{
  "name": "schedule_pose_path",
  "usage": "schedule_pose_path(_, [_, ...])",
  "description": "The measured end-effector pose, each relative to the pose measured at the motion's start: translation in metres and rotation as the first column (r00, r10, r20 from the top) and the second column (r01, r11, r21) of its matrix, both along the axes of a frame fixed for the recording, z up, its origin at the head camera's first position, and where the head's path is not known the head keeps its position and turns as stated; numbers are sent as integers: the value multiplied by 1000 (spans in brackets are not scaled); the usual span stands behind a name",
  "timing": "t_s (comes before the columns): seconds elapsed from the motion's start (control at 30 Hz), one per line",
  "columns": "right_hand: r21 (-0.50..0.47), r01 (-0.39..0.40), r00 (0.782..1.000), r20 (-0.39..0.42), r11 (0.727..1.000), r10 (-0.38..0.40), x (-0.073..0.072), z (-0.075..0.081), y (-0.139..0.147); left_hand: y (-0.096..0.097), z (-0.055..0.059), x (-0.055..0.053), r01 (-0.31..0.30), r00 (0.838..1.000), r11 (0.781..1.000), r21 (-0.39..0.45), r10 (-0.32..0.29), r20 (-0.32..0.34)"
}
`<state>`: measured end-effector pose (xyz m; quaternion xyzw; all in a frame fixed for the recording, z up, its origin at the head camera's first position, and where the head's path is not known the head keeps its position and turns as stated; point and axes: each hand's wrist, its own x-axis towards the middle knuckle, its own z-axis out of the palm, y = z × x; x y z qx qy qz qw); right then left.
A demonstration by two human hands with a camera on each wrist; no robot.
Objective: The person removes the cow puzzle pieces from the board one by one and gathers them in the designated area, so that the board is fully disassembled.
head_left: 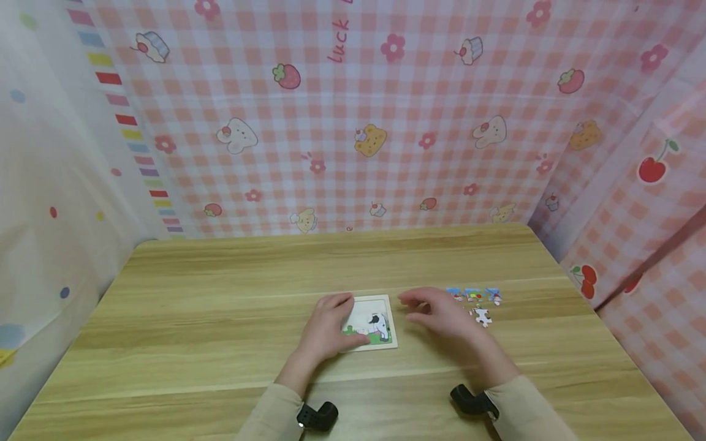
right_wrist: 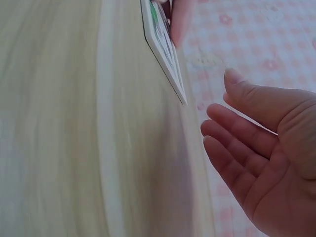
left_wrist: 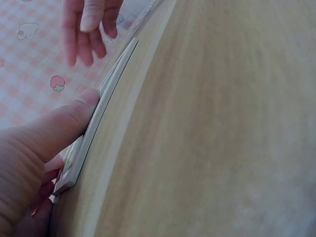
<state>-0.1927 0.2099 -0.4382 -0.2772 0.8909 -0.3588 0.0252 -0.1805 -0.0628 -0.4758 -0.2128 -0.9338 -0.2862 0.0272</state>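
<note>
A small square puzzle tray [head_left: 393, 340] with a pale rim lies on the table, its lower part filled with a picture of a black-and-white animal on green grass. My left hand [head_left: 326, 326] grips the tray from the left, thumb over the near rim and fingers at the far left side. In the left wrist view the thumb [left_wrist: 74, 116] presses on the tray's edge [left_wrist: 106, 106]. To the right of the tray my right hand [head_left: 438, 311] hovers with loosely bent fingers and nothing between them. Palm and fingers [right_wrist: 237, 163] show apart from the tray in the right wrist view.
Several loose jigsaw pieces [head_left: 473, 295] lie beyond and right of my right hand, partly hidden by it. A pale piece [head_left: 483, 316] lies nearer. The wooden table [head_left: 193, 318] meets a pink checked curtain [head_left: 353, 184] at its back edge.
</note>
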Motion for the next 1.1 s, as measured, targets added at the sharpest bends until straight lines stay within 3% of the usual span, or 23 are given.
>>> schedule_pose_path(0.47, [117, -58, 998, 11, 991, 57, -8, -8, -38, 1, 2, -1, 0, 1000, 1000, -20, 0, -8])
schedule_pose_path(0.73, [166, -35, 999, 31, 985, 30, -8, -12, -47, 0, 2, 0, 1, 1000, 1000, -15, -1, -3])
schedule_pose_path(1.1, [162, -34, 999, 20, 986, 32, -8, -12, -50, 4, 5, 0, -15, 1000, 998, -69, 16, 14])
